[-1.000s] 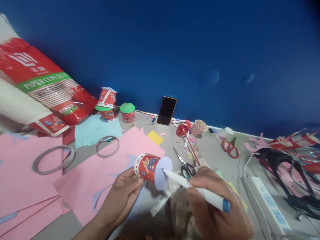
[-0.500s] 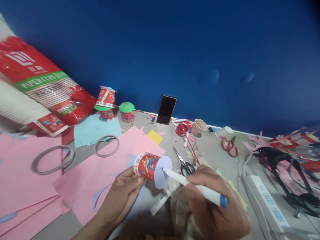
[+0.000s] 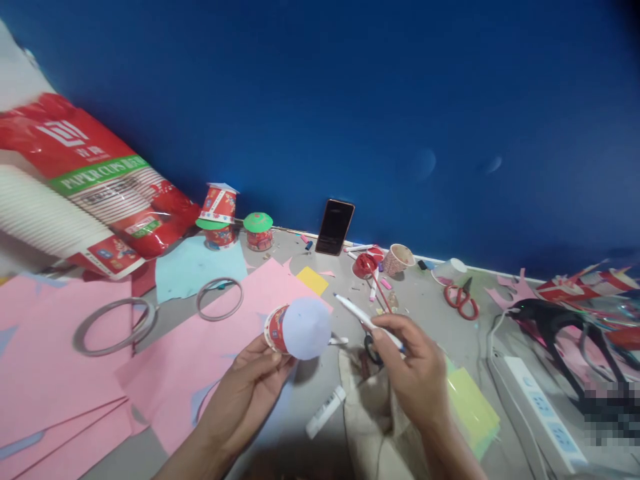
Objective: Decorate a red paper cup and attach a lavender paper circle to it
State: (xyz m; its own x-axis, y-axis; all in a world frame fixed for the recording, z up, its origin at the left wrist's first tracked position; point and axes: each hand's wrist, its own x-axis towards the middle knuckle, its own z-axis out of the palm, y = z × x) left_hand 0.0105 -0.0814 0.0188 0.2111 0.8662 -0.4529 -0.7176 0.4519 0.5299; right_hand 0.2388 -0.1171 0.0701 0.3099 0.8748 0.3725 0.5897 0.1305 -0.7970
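Observation:
My left hand [image 3: 253, 383] grips a short red paper cup [image 3: 274, 327] lying on its side. A pale lilac paper cone [image 3: 306, 328] sits on the cup's end and now faces me. My right hand [image 3: 407, 363] pinches a white marker pen [image 3: 363, 319], its tip pointing up and left, a short way off the cone. Black-handled scissors [image 3: 373, 347] lie under that hand, mostly hidden. A white glue stick [image 3: 326, 411] rests on the grey table [image 3: 425, 300] between my wrists.
Pink paper sheets [image 3: 65, 373] cover the left. Two tape rings [image 3: 220, 299] and a bag of paper cups [image 3: 95, 193] lie beyond them. Finished cup figures [image 3: 217, 217], a phone [image 3: 335, 227], red scissors [image 3: 463, 298] and a power strip [image 3: 543, 417] stand along the back and right.
My right hand lifted the marker off the cone and drew back to the right. My left hand turned the cup so the cone faces me.

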